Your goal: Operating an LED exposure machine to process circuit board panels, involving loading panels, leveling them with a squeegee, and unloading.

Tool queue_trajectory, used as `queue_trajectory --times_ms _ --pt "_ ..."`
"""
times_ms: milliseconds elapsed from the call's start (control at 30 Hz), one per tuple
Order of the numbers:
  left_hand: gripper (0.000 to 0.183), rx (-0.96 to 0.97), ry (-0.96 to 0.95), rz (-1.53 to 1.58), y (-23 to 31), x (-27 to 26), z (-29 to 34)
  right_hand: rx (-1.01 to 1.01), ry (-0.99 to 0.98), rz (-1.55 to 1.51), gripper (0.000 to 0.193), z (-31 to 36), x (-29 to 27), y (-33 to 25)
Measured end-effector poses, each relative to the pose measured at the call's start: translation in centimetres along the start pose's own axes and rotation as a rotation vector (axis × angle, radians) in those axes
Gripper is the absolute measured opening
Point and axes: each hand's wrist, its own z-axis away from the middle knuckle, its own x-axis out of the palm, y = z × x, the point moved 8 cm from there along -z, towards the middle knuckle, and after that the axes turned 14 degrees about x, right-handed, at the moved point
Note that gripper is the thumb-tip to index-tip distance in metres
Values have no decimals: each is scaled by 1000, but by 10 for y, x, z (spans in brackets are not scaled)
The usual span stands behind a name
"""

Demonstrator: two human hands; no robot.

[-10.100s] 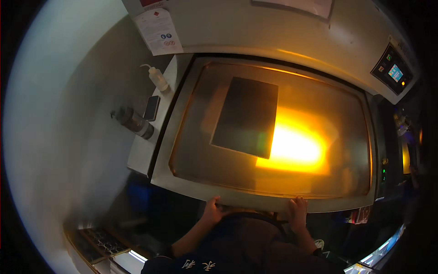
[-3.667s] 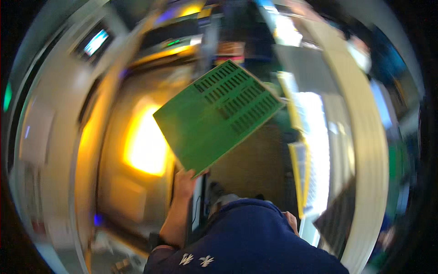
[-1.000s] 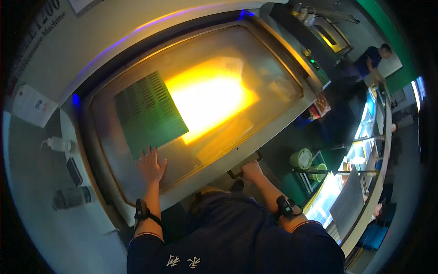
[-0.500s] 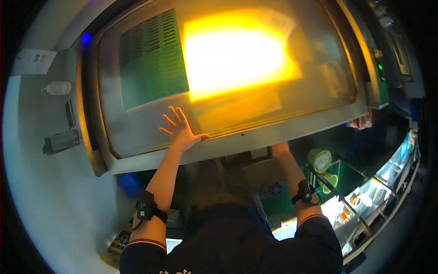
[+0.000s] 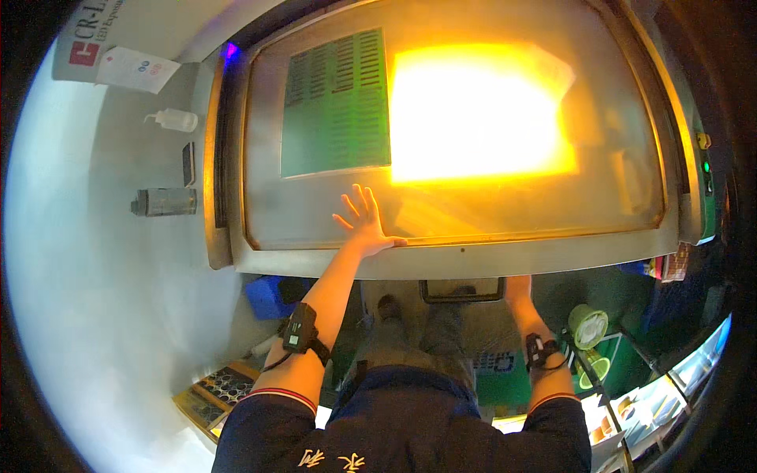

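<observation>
A large framed bed with a see-through sheet [image 5: 315,225] fills the upper middle. My left hand [image 5: 365,226] lies on the sheet near its front edge, fingers spread, holding nothing. Just beyond my fingertips is a green panel with rows of dark slots [image 5: 335,110]. To its right a rectangle glows bright yellow-white [image 5: 477,114], washing out any detail. My right hand [image 5: 518,287] is at the underside of the metal front rail [image 5: 410,266]; its fingers are hidden by the rail, so their grip does not show.
A white squeeze bottle [image 5: 175,120], a dark flat phone-like thing [image 5: 188,163] and a grey cylinder [image 5: 167,202] rest on the pale surface at left. Below are a blue bin [image 5: 266,296] and a dark rectangular handle [image 5: 462,299]. Pale green round containers [image 5: 587,325] sit at lower right.
My view has turned, so the bed sits farther right and looks more level. Both hands keep about the same places on the bed.
</observation>
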Motion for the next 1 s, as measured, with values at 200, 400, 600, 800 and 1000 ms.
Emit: queue_trajectory --times_ms 200,400,600,800,1000 --pt "155 -55 37 -50 -31 -10 14 188 -110 -338 38 26 -78 -30" --pt "151 -31 49 18 -24 -11 15 845 -580 -1151 32 222 -1 93" --pt "150 -15 49 25 -13 -17 20 1312 -47 -1500 41 436 -54 150" --pt "148 -16 143 8 -24 -14 22 935 137 -1126 49 381 -166 184" --pt "132 256 257 718 -13 -18 30 289 -4 -325 43 182 -283 30"
